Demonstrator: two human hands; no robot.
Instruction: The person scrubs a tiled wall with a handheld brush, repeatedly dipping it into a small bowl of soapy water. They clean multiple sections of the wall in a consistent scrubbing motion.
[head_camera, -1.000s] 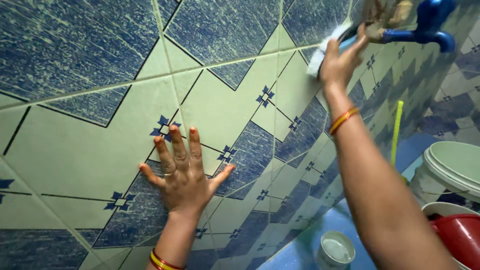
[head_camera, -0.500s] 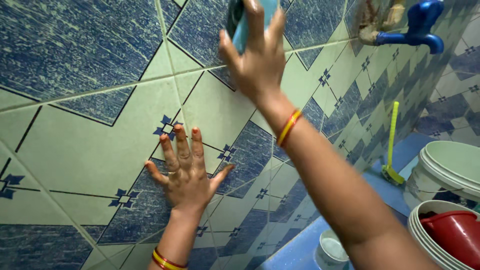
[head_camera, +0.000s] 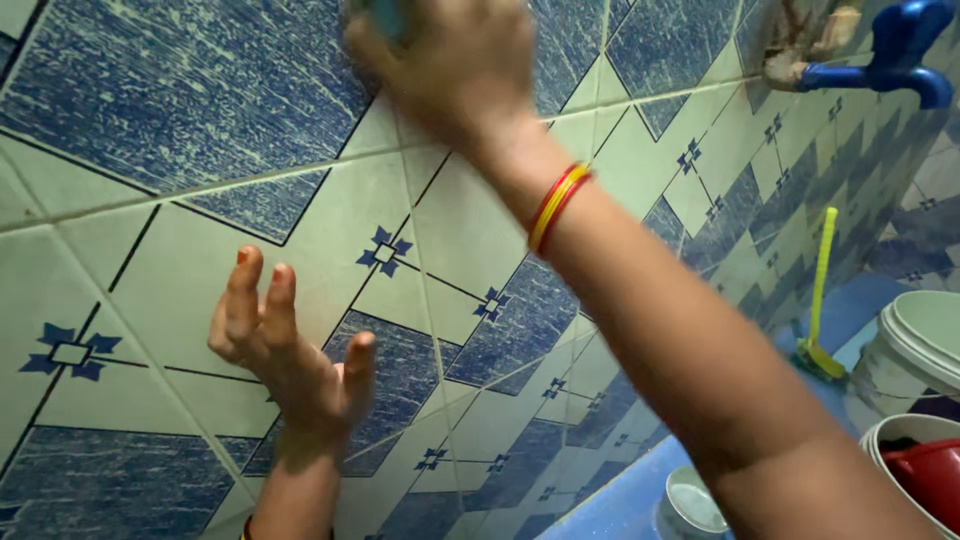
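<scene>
The right hand (head_camera: 450, 60) closes on a blue scrub brush (head_camera: 385, 12) (mostly hidden, blurred) pressed high on the tiled wall (head_camera: 150, 100). Below it, the left hand (head_camera: 290, 360) hangs open, off the tiles; unbraced, a hard stroke could cause a slip.

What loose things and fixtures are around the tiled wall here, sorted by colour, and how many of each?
Blue: 2, the tap and the scrubber in the right hand
Yellow-green: 1, the long-handled brush
Pale: 3, the bucket, basin, small cup
Red: 1, the mug
Total: 7
</scene>
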